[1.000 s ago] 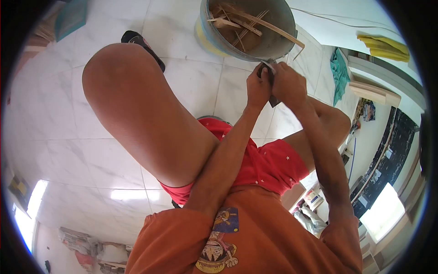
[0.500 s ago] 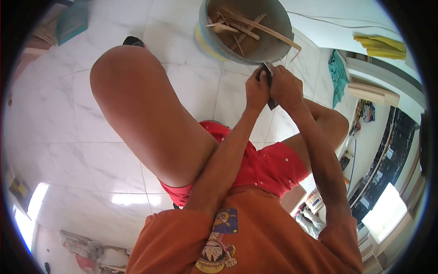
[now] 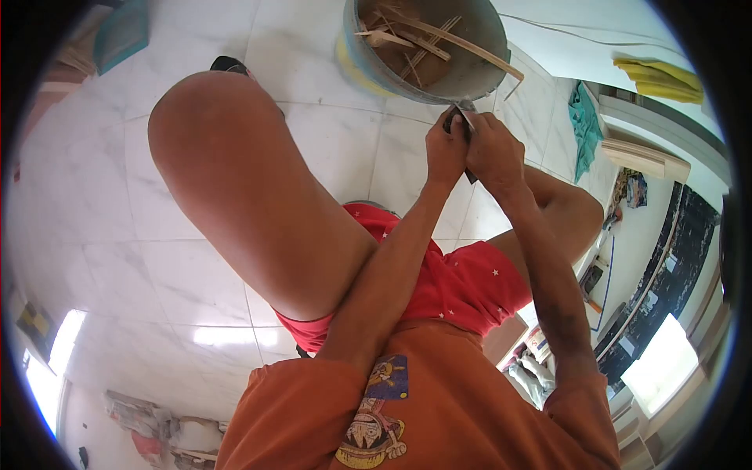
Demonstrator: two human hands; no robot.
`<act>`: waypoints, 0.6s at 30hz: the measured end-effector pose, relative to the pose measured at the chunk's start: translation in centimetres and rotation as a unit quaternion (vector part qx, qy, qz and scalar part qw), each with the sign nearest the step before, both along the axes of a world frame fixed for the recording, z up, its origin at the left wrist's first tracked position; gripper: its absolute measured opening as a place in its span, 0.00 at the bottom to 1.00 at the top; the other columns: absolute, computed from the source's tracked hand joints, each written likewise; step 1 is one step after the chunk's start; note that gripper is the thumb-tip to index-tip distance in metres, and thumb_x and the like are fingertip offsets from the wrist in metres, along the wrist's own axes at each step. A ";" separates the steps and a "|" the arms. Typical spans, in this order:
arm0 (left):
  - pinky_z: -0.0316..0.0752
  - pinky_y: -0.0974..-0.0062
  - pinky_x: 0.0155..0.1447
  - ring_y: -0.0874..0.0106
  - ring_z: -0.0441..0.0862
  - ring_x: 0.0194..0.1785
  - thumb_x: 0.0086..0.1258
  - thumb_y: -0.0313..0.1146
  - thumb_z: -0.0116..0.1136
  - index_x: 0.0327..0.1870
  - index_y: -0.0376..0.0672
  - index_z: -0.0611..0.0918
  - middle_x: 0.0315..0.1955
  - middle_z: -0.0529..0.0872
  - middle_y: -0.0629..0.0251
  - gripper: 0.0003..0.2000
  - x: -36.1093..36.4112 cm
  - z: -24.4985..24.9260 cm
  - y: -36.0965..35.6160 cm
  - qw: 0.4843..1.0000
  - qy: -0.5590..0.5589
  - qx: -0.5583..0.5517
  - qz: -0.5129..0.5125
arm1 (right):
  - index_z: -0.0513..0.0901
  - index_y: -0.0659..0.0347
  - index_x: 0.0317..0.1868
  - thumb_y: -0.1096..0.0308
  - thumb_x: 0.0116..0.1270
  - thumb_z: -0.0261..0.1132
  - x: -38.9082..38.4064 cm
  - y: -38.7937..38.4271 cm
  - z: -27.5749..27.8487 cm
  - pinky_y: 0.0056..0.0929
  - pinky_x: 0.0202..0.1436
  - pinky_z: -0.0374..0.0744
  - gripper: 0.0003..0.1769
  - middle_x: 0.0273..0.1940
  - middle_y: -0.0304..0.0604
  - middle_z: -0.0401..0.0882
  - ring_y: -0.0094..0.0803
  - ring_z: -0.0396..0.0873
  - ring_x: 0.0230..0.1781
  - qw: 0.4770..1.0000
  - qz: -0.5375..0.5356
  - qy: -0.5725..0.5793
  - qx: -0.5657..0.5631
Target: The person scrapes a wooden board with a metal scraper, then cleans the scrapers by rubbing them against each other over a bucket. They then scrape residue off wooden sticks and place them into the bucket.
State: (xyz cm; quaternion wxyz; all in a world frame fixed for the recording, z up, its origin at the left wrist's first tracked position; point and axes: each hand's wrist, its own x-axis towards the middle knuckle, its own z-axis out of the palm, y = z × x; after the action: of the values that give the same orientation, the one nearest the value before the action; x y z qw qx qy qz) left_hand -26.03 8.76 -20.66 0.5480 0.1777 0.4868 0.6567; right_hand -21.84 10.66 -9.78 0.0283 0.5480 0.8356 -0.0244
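Observation:
Just in front of the bucket, my left hand (image 3: 446, 155) and my right hand (image 3: 497, 153) press together, both closed around a dark flat piece (image 3: 471, 176). Its lower end shows below the fingers, between my wrists. At its top, a thin pale metal-like edge (image 3: 464, 117) sticks out towards the bucket rim. My left thumb lies along its dark upper part; my right fingers fold over the other side and hide most of it. I cannot tell which kind of tool it is. The large round bucket (image 3: 507, 66) holds several thin wood strips and splinters (image 3: 423, 47).
A longer wood strip (image 3: 486, 56) juts over the bucket's right rim. On the right lie a teal cloth (image 3: 583, 129), a yellow cloth (image 3: 658, 78) and pale wooden boards (image 3: 646, 159). A teal dustpan-like piece (image 3: 121, 35) stands at upper left on the marble-look tiles (image 3: 188, 274).
My view has shifted slightly, so the bucket and both hands sit a little further right. Both hands keep hold of the dark flat piece, with only a slight shift of the fingers.

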 end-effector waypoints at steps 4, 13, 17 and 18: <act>0.78 0.62 0.51 0.50 0.87 0.46 0.78 0.33 0.49 0.54 0.31 0.82 0.42 0.89 0.45 0.16 -0.4 0.5 -0.5 0.999 0.026 -0.024 -0.005 | 0.83 0.57 0.52 0.60 0.71 0.61 1.0 1.3 -0.9 0.46 0.43 0.84 0.15 0.42 0.46 0.84 0.49 0.85 0.42 1.000 0.004 -0.020 -0.011; 0.77 0.65 0.46 0.60 0.84 0.38 0.80 0.36 0.49 0.49 0.29 0.83 0.37 0.88 0.48 0.16 -0.2 0.2 -0.9 0.998 0.058 -0.025 0.017 | 0.82 0.57 0.53 0.62 0.68 0.61 -0.1 2.7 0.1 0.49 0.51 0.82 0.16 0.46 0.47 0.84 0.49 0.84 0.50 0.999 0.004 -0.035 -0.016; 0.75 0.61 0.41 0.49 0.82 0.33 0.82 0.39 0.47 0.43 0.30 0.82 0.31 0.85 0.44 0.18 -2.3 2.3 0.6 0.996 0.034 -0.045 0.065 | 0.82 0.56 0.54 0.67 0.69 0.58 0.8 4.0 1.3 0.48 0.48 0.82 0.15 0.47 0.47 0.84 0.50 0.84 0.47 1.000 0.001 0.023 -0.009; 0.76 0.60 0.41 0.48 0.82 0.33 0.82 0.40 0.46 0.43 0.30 0.81 0.31 0.85 0.43 0.19 -2.7 2.4 1.0 0.994 0.053 -0.049 0.082 | 0.83 0.55 0.54 0.69 0.68 0.59 0.2 3.2 1.7 0.46 0.47 0.83 0.15 0.45 0.46 0.84 0.49 0.84 0.46 0.999 -0.012 0.029 -0.018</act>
State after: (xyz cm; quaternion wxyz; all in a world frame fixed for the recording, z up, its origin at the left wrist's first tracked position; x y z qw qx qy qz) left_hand -28.71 9.73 -18.24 0.4741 0.1445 0.5597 0.6641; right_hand -21.60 13.82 -8.10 0.0136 0.5567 0.8287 -0.0553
